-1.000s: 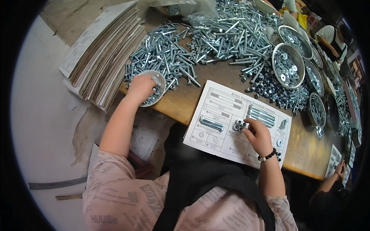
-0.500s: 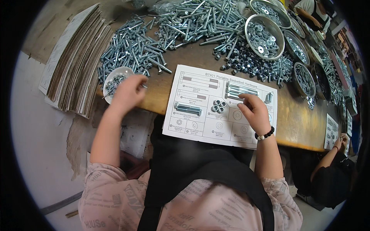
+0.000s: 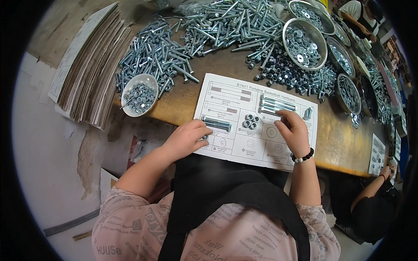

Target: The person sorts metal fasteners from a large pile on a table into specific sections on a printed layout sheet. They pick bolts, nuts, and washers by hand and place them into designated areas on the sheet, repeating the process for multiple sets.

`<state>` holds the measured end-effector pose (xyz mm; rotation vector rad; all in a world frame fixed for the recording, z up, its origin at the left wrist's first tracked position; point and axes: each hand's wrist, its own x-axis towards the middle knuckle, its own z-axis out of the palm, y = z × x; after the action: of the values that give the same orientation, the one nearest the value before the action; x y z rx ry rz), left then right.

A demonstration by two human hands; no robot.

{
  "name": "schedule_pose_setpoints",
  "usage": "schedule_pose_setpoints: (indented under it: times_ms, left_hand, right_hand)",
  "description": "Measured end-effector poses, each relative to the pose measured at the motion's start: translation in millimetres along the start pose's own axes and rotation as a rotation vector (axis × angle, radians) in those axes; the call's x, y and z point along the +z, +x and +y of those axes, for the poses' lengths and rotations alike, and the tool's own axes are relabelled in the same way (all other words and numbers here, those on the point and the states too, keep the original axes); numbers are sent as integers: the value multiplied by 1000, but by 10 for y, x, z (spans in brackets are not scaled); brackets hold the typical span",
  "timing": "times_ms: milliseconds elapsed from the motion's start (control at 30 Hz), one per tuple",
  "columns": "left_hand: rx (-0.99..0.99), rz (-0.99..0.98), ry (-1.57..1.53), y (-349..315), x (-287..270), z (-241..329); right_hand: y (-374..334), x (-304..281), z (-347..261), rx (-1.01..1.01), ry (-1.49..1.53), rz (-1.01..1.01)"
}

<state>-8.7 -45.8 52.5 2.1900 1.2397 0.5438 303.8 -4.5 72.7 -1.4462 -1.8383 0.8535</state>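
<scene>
A printed parts sheet (image 3: 257, 150) with boxed drawings lies on the table in front of me. My left hand (image 3: 185, 139) is at its lower left, fingers closed around a small nut (image 3: 205, 137) over a bottom-row box. Right above those fingertips lies a short row of bolts (image 3: 217, 124). A cluster of several nuts (image 3: 251, 122) stands mid-sheet, with longer bolts (image 3: 276, 104) above and a small bolt (image 3: 308, 113) at the right. My right hand (image 3: 294, 132) hovers over the sheet's right side, thumb and fingers apart, nothing visible between them.
A white bowl of nuts (image 3: 140, 110) stands left of the sheet, beside a tall cardboard stack (image 3: 93, 65). Loose bolts (image 3: 235, 21) and dark-ringed nuts (image 3: 283, 71) are heaped beyond. Metal bowls of washers (image 3: 321, 61) line the right. Other people (image 3: 370, 191) work at the right.
My left hand has come from the white bowl to the sheet's lower left, now with a nut at its fingertips. My right hand stays over the sheet, nearly unmoved.
</scene>
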Motion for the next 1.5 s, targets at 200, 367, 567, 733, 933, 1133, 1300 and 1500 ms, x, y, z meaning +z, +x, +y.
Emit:
schedule_pose_setpoints:
  times_ms: [200,367,567,733,933,1133,1300,1500]
  left_hand:
    - [23,-49,44,38,-12,-9]
    - [-29,-25,20,40,-103,50]
    - [-48,417,-18,388,-165,-243]
    - [-108,640,12,557,30,-624]
    - [-100,684,59,514,148,-704]
    - [-70,711,67,518,167,-675]
    - [-62,695,73,523,170,-656]
    - [-48,695,51,559,158,-632]
  right_hand:
    - [-16,-30,36,4,35,19]
    - [-10,-160,55,-3,-55,-13]
    - [119,-597,310,-32,-208,127]
    - [340,-890,488,-46,-292,212]
    - [702,-1060,736,-52,-431,248]
    - [1267,-1023,748,-76,-533,291]
    - [1703,-901,755,-139,-658,322]
    - [2109,-848,821,90,-785,255]
